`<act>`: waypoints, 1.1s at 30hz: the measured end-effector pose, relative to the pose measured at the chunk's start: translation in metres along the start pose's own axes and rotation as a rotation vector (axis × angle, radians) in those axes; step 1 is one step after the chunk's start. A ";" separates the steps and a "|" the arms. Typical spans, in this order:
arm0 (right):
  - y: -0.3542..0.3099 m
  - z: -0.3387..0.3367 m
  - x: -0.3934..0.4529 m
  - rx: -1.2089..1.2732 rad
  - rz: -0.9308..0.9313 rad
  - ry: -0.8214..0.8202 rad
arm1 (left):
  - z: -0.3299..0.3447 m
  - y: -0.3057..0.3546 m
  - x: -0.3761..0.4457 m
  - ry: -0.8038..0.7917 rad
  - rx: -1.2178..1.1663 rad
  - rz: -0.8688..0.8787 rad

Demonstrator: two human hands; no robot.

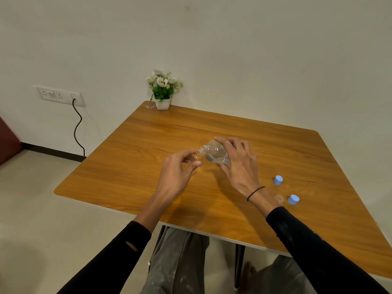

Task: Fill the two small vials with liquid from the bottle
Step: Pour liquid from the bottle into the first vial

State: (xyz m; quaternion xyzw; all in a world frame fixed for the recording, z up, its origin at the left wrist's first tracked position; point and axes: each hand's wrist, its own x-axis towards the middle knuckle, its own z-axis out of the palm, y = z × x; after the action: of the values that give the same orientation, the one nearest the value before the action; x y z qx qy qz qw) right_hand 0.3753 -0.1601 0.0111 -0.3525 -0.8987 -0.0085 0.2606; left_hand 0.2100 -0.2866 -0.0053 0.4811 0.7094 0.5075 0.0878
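My right hand (235,160) grips a clear plastic bottle (215,154), tipped to the left with clear liquid inside and its open threaded mouth pointing left. My left hand (180,168) pinches a small clear vial (194,159) just under that mouth; my fingers hide most of the vial. A second clear vial (279,198) stands uncapped on the wooden table (148,134) at the right, beside my right wrist. Two light blue caps (277,180) (293,199) lie next to it.
A small white pot of white flowers (163,90) stands at the table's far left corner, with a small scrap (150,106) beside it. A wall socket with a hanging black cable (77,126) is at the left. My knees show under the near edge.
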 end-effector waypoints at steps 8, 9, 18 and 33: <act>0.004 -0.001 0.001 -0.044 -0.024 0.006 | 0.001 -0.001 -0.001 -0.016 0.004 0.004; 0.004 -0.001 0.002 -0.047 -0.028 0.011 | 0.001 0.000 0.000 -0.016 0.001 0.005; 0.007 -0.004 0.007 -0.068 -0.049 0.027 | 0.003 0.002 0.002 -0.012 0.012 -0.008; 0.009 -0.007 0.008 -0.078 -0.060 0.023 | 0.006 0.003 0.002 -0.013 0.007 -0.022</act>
State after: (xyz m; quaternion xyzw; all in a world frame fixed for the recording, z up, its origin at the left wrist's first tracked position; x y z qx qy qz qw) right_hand 0.3789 -0.1496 0.0192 -0.3353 -0.9048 -0.0552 0.2566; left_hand 0.2140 -0.2815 -0.0051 0.4771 0.7158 0.5008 0.0963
